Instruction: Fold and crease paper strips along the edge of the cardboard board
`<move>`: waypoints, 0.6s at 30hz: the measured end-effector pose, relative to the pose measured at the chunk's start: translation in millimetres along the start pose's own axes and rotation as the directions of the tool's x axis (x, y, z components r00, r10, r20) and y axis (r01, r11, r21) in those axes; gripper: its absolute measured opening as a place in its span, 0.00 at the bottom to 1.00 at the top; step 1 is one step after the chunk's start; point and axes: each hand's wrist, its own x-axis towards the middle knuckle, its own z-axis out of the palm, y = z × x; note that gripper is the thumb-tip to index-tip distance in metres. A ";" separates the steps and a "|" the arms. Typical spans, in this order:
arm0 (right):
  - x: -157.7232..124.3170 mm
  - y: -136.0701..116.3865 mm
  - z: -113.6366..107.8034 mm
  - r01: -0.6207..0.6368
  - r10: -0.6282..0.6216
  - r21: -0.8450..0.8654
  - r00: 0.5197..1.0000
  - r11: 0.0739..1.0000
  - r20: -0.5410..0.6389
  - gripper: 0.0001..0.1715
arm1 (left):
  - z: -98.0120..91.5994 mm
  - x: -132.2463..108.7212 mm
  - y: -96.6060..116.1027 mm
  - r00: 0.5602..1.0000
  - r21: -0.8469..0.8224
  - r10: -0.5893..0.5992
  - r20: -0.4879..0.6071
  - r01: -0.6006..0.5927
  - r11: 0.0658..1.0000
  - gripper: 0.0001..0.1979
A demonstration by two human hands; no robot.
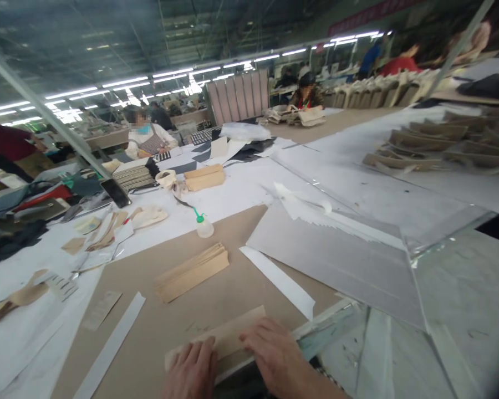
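Note:
My left hand (192, 368) and my right hand (274, 354) lie flat, fingers stretched out, on a long tan strip (228, 332) at the near edge of the brown work surface (149, 327). Both hands press on the strip's near side. Just beyond it lies a stack of similar tan strips (191, 271), fanned slightly. A white paper strip (280, 280) lies diagonally to the right of the stack, and another white strip (110, 346) to the left. A small squeeze bottle with a green cap (203, 224) stands further back.
A grey board (336, 260) with white cut pieces lies at right under a glass sheet (449, 221). Fabric pieces, a phone (115, 192) and folded tan stacks (203, 177) sit further back. Other people sit at the far tables. More tan pieces are laid out at far right.

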 end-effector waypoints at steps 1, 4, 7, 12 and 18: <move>-2.7 3.8 -9.4 0.017 -0.015 0.016 0.995 1.000 -0.096 0.16 | -5.0 15.5 14.6 1.000 -0.041 0.015 -0.009 -0.015 0.999 0.12; -12.1 18.7 -44.2 0.038 -0.032 0.014 0.949 0.999 -0.313 0.18 | -12.5 68.9 71.0 0.999 -0.286 0.000 0.050 0.014 0.958 0.09; -26.4 36.8 -77.0 -0.023 0.007 -0.033 0.911 0.999 -0.412 0.18 | -7.6 119.4 120.0 0.996 -0.402 0.022 0.082 0.013 0.916 0.07; -58.9 62.4 -101.9 -0.160 0.087 -0.114 0.873 0.981 -0.480 0.16 | 5.8 169.0 152.7 0.991 -0.102 0.008 0.133 0.005 0.995 0.15; -76.3 76.6 -100.1 -0.199 0.111 -0.133 0.867 0.971 -0.486 0.17 | 11.0 181.8 150.7 0.985 -0.042 0.015 0.172 -0.008 0.999 0.06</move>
